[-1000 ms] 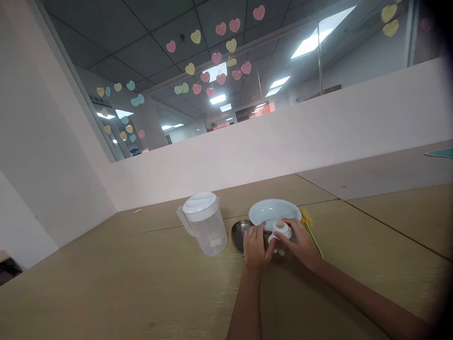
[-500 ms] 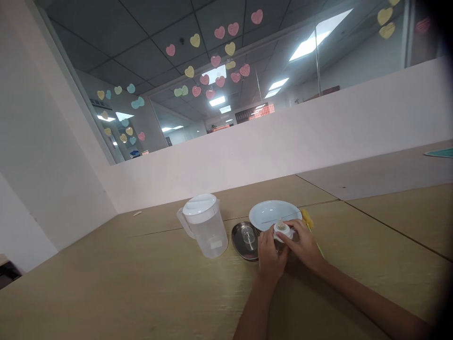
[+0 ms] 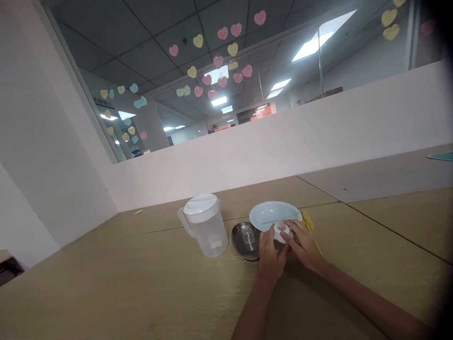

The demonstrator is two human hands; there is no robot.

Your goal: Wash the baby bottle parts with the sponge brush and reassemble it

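A small baby bottle with a white collar and clear teat [image 3: 281,231] stands on the wooden table [image 3: 141,283]. My left hand [image 3: 269,257] is wrapped round the bottle's body from the left. My right hand [image 3: 303,245] has its fingers closed on the white collar from the right. Just behind the bottle lies a white plate [image 3: 271,213]. A shallow steel dish [image 3: 244,238] sits left of my hands. The bottle's lower part is hidden by my fingers.
A clear plastic jug with a white lid [image 3: 205,224] stands left of the steel dish. A yellow-headed brush with a green handle [image 3: 308,223] lies right of the plate. A low white partition [image 3: 318,132] runs along the far table edge.
My left hand has moved right from the steel dish onto the bottle's body. The right hand stays closed on the collar and the bottle has shifted slightly.
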